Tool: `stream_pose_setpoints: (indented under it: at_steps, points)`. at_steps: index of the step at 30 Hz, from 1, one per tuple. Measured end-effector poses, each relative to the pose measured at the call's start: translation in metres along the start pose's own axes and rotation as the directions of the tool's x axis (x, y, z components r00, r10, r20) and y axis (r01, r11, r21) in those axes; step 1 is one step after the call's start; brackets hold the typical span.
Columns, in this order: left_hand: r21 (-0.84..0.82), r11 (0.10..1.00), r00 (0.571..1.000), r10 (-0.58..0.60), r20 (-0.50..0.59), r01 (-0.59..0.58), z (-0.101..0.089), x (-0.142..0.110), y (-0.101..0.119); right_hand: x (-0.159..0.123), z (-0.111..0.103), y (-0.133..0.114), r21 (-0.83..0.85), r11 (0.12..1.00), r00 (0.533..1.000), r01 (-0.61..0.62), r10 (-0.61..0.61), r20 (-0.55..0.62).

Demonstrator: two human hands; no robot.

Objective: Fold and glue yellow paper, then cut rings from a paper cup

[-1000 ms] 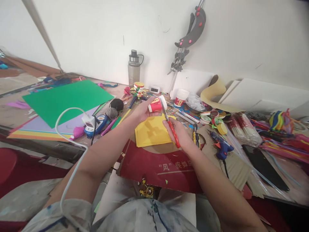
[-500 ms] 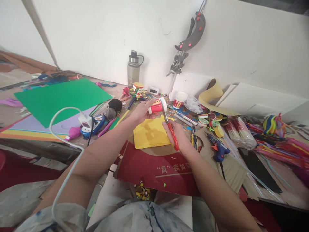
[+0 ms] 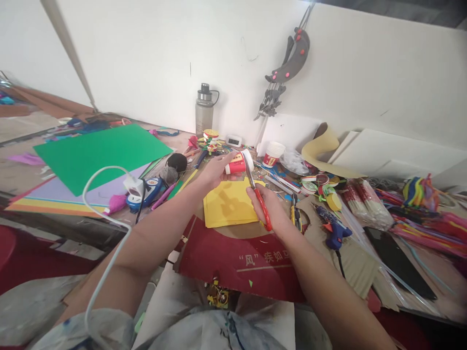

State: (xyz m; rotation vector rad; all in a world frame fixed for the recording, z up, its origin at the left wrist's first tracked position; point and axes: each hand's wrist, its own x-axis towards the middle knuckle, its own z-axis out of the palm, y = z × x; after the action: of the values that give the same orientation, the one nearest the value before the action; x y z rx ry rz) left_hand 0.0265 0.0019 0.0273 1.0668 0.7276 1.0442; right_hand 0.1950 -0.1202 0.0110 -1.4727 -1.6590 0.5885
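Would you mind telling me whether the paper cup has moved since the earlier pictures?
No: the paper cup stays in the left hand just above the yellow paper's far edge.

Matt paper cup (image 3: 238,163), glossy red plastic-handled metal scissors (image 3: 258,197), matt yellow paper (image 3: 228,209)

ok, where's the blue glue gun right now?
Head view, right of centre: the blue glue gun lies on the table, just right of the right hand holding the red scissors, left of the black phone.

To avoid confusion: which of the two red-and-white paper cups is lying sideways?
The held cup in the left hand lies sideways; the table cup stands upright.
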Motion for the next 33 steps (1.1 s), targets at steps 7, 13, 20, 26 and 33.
stream_pose_setpoints:
  at_steps: [7,13,20,26,33]
  points:
    - [0.041,0.999,1.000,-0.001,0.016,0.001,-0.0029,0.0019,-0.0029,-0.0008,-0.0027,0.0008,0.050,0.999,1.000,-0.009,0.008,0.022]
    - [0.043,0.999,1.000,-0.008,-0.002,0.008,-0.0001,-0.0006,-0.0011,-0.0014,-0.0004,0.0001,0.061,0.997,0.999,-0.043,0.042,0.016]
    - [0.024,1.000,1.000,-0.005,0.018,0.005,0.0008,-0.0021,-0.0001,-0.0029,0.0023,0.0035,0.040,0.997,0.998,-0.067,0.067,0.011]
    - [-0.001,1.000,0.999,0.024,0.021,-0.024,0.0010,-0.0028,0.0002,-0.0041,0.0043,0.0036,0.081,0.993,0.996,-0.091,0.090,0.014]
    - [0.003,0.999,0.999,0.038,0.013,-0.038,-0.0011,-0.0019,0.0012,-0.0038,0.0061,0.0076,0.085,0.991,0.995,-0.103,0.103,0.006]
